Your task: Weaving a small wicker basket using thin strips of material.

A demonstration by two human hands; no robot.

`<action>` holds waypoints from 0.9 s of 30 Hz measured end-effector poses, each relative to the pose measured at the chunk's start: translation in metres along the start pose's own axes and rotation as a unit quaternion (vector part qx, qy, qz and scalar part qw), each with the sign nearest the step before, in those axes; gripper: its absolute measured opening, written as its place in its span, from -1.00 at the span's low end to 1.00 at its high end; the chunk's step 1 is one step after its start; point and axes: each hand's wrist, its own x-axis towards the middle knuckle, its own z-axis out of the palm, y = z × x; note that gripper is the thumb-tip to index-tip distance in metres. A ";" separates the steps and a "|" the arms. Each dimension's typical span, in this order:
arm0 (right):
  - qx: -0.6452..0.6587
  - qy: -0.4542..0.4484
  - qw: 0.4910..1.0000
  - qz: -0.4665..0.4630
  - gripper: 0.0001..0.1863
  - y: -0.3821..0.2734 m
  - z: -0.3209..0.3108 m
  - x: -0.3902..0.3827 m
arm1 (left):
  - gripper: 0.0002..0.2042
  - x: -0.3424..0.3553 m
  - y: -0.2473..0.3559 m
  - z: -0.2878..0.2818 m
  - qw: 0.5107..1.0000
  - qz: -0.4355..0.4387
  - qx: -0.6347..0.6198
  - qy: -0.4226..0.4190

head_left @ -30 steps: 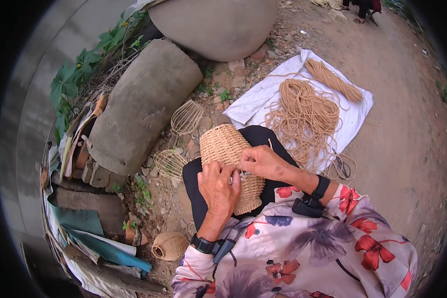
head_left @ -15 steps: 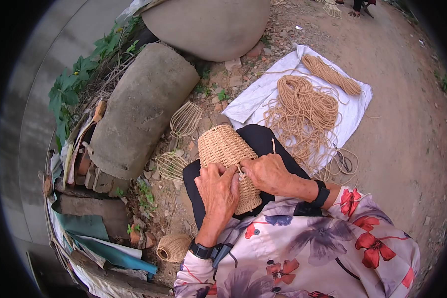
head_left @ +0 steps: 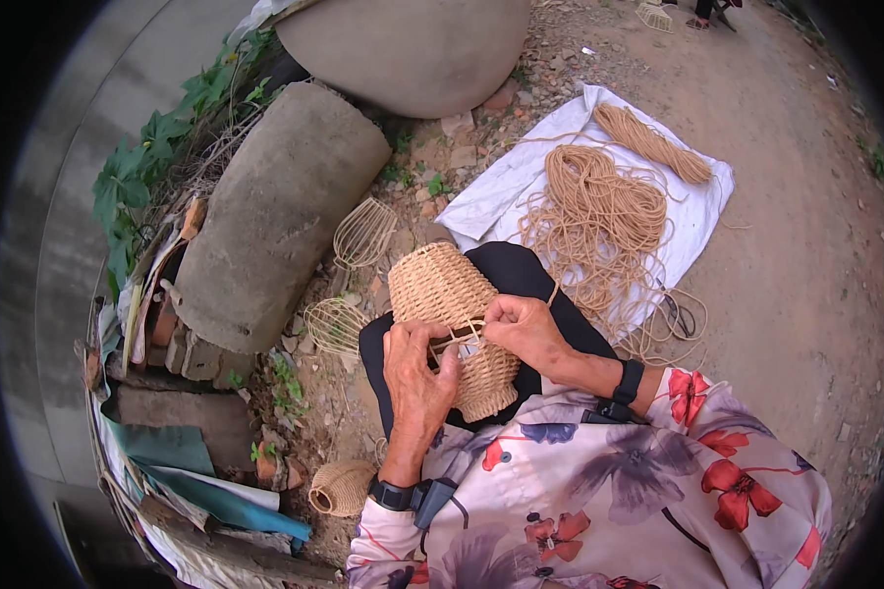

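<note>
A tan woven rope basket (head_left: 440, 285) lies across my lap, wide end away from me and narrow end near my shirt. Around its middle runs an unwoven gap where bare frame ribs show. My left hand (head_left: 419, 378) grips the basket's left side by this gap, fingers bent over it and thumb apart. At the gap's right side, my right hand (head_left: 530, 334) pinches a strand of tan cord (head_left: 474, 324). The fingertips partly hide where the cord meets the frame. A loose length of cord rises behind the right hand.
Right of my knees, a white sheet (head_left: 506, 196) carries a loose cord heap (head_left: 604, 196) and a bundled hank (head_left: 651, 144). Bare frames (head_left: 364, 233) and a finished small basket (head_left: 342, 488) lie to the left, beside a concrete cylinder (head_left: 280, 211). A person's feet show far off.
My right hand has lifted slightly and drawn the cord up at the gap. My left thumb has moved down, away from the right fingers, uncovering more of the gap.
</note>
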 end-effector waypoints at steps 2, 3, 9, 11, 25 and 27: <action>0.099 0.022 0.995 -0.015 -0.87 0.009 0.002 0.000 | -0.84 0.000 -0.002 -0.002 1.000 0.015 0.002 -0.004; 0.099 0.022 0.995 -0.016 -0.87 0.010 0.002 0.001 | -0.86 0.001 -0.003 -0.003 0.999 0.030 0.004 -0.009; 0.021 -0.054 0.998 0.012 -0.85 -0.012 -0.004 0.006 | -0.89 -0.002 -0.014 -0.001 0.999 0.032 -0.016 0.000; -0.003 -0.046 0.999 0.021 -0.85 -0.013 -0.003 0.007 | -0.89 -0.002 -0.015 0.001 1.000 0.023 -0.019 0.007; 0.011 0.055 0.998 -0.042 -0.86 0.009 0.001 0.006 | -0.83 -0.001 -0.001 0.011 0.997 0.043 0.035 0.047; -0.031 0.050 0.997 -0.054 -0.86 0.002 -0.001 0.003 | -0.83 0.003 0.000 0.013 0.995 0.041 0.074 0.048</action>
